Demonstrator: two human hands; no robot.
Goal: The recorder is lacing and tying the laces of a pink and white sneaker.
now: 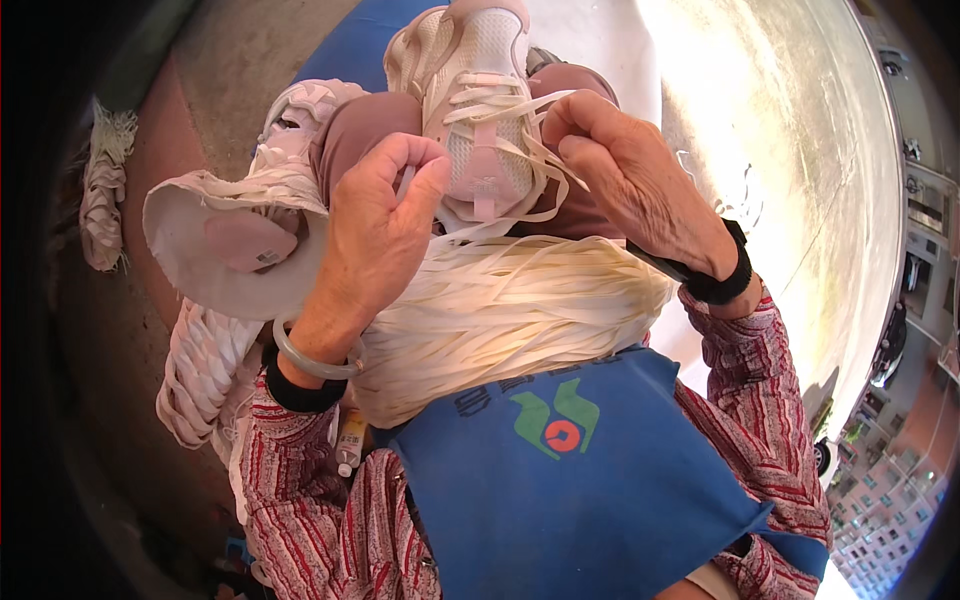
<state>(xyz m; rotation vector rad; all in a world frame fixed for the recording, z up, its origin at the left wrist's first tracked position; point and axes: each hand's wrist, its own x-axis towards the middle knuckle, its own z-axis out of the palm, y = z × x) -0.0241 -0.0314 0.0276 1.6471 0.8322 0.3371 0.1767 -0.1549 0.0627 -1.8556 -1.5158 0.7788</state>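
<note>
A white and pale pink sneaker (485, 120) sits between my knees, its cream laces (482, 90) threaded in the upper part. Loose lace ends trail over its right side and below the tongue. My left hand (385, 215) is closed in a pinch at the shoe's left, a bit of white lace showing between thumb and forefinger. To the right, my right hand (640, 180) is closed at the loose lace ends; its fingertips partly hide what they grip. A thick bundle of cream laces (520, 310) lies across my lap beneath both hands.
A blue apron (580, 480) covers my lap. More pale sneakers (300, 120) stand at the left, beside a white rounded piece (180, 245) with a pink patch. Bunched laces (205, 375) hang below it; another bundle (105, 190) lies far left. A small bottle (350, 440) is near my left sleeve.
</note>
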